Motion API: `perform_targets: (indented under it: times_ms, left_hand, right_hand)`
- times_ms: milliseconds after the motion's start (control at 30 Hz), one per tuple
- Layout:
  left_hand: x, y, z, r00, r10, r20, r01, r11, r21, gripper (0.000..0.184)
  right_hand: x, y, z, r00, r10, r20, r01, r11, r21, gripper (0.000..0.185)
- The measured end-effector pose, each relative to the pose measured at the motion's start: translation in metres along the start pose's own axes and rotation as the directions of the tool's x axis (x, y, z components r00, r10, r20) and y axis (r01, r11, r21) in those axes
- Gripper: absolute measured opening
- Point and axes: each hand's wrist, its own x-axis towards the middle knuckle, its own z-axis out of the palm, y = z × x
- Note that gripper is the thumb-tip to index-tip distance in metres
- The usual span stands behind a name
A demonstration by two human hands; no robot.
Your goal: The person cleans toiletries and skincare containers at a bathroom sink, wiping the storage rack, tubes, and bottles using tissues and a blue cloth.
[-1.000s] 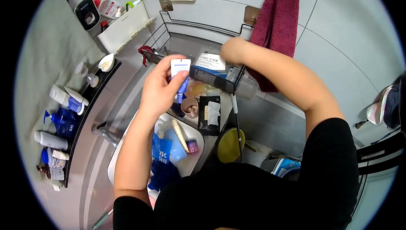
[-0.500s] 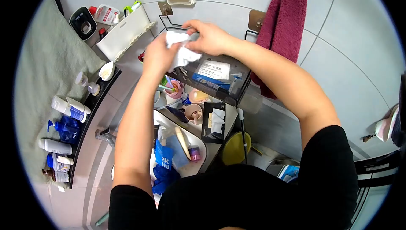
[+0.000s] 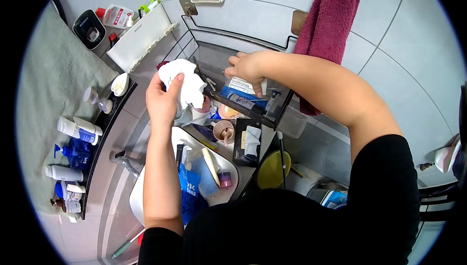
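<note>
My left hand [image 3: 165, 99] pinches a crumpled white tissue [image 3: 184, 81] left of the black mesh basket [image 3: 211, 56] on the wall. Over the basket, my right hand [image 3: 247, 68] reaches down with its fingers apart, close to a white-and-blue packet [image 3: 239, 91]. A thin light tip shows by its fingers, too small to make out. Small tubes and sticks lie in the basket. Below it are a pink cup [image 3: 223, 131] and a black tissue box [image 3: 246, 142].
A sink [image 3: 228, 193] holds a blue bag [image 3: 188, 184], a cream tube [image 3: 210, 166] and a purple jar [image 3: 224, 179]. Bottles stand on the black shelf [image 3: 104, 117] at left. A maroon towel [image 3: 327, 19] hangs at right, above a yellow-green bucket [image 3: 274, 168].
The blue-and-white tube in my left hand is gone from it, and a white tissue is there now. My hands, together on the tissue half a second ago, have parted; the right moved over the basket.
</note>
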Motion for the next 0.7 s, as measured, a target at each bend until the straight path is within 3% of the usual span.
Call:
perform_targets:
  times_ms: [233,433,567,700]
  left_hand:
    - [-0.016,0.016,0.003,1.000,-0.009,0.027,0.011,0.998,-0.064,0.028]
    - [-0.028,0.021,0.004,0.999,-0.005,0.040,0.010,0.993,-0.119,0.027]
    - [-0.042,0.024,0.001,0.998,-0.069,0.008,0.069,0.994,-0.086,0.027]
    - [-0.062,0.018,-0.008,0.989,-0.148,-0.013,0.143,0.974,-0.177,0.027]
  right_hand:
    - [0.007,-0.003,-0.002,1.000,0.000,0.027,0.003,0.994,-0.108,0.114]
    - [0.002,0.003,-0.002,0.980,-0.177,-0.089,0.167,0.980,-0.110,0.109]
    - [0.025,-0.004,-0.007,0.993,-0.009,0.114,0.033,0.977,-0.209,0.106]
    - [0.014,0.002,-0.013,0.979,-0.201,0.018,0.199,0.949,-0.245,0.103]
